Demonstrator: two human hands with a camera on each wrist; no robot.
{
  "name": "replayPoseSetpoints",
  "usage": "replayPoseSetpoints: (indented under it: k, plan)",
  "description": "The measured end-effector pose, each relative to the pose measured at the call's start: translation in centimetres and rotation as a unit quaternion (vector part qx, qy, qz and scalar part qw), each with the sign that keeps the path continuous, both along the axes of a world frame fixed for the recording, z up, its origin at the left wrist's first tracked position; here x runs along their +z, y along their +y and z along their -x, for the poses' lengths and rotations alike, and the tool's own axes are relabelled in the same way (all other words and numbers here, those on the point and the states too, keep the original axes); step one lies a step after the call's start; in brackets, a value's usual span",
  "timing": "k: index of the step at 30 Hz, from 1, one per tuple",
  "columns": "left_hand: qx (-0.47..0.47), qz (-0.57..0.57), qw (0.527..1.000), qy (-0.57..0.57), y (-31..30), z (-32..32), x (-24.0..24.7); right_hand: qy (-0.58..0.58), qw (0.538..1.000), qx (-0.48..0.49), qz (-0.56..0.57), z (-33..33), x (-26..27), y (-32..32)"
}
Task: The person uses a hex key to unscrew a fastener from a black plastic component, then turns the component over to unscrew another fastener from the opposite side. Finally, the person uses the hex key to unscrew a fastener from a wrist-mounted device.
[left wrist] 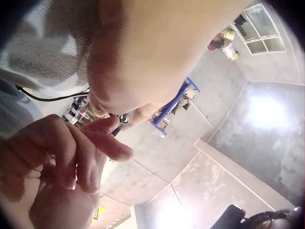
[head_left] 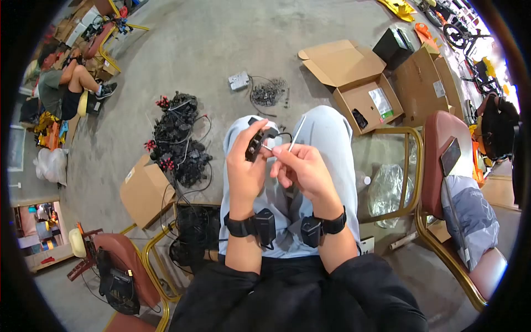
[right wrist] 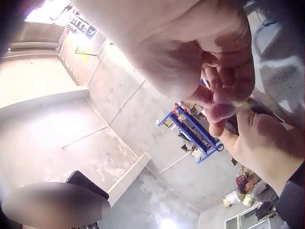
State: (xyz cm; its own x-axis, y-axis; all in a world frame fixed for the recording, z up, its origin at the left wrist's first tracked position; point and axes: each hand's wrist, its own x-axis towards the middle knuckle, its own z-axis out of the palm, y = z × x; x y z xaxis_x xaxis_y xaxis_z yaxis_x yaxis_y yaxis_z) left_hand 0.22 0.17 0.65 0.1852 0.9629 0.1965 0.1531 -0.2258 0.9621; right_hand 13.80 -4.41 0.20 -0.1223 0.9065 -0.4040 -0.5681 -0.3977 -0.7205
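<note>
My left hand (head_left: pixel 247 166) grips a small black device (head_left: pixel 257 145) with a row of round fittings, held above the knees; a short black cable (head_left: pixel 285 134) loops off its right end. My right hand (head_left: pixel 304 169) is close beside it, thumb and forefinger pinching a thin silver rod (head_left: pixel 297 131) that slants up and away. A short metal piece (head_left: pixel 267 147) shows between the device and the right fingertips. In the left wrist view the right hand (left wrist: pixel 62 162) is at lower left, fingers bent. Both hands meet in the right wrist view, where fingers mostly hide the device.
A tangled heap of black cables (head_left: pixel 180 138) lies on the floor to the left. Ahead are a small metal box (head_left: pixel 239 81) and a pile of small dark parts (head_left: pixel 268 92). An open cardboard box (head_left: pixel 368 105) and a chair (head_left: pixel 437 166) stand right. Another person (head_left: pixel 58 86) sits far left.
</note>
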Motion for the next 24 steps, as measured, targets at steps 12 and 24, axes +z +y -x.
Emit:
replayPoseSetpoints:
  k: [12, 24]
  plan:
    - [-0.013, -0.069, 0.997, 0.011, -0.3, 0.0, -0.4, 0.109, 0.994, 0.03, -0.005, -1.1, -1.1, 0.0]
    - [0.053, -0.029, 0.998, 0.011, 0.0, 0.3, -1.1, -0.094, 0.991, -0.048, -0.088, 0.7, -0.9, 0.3]
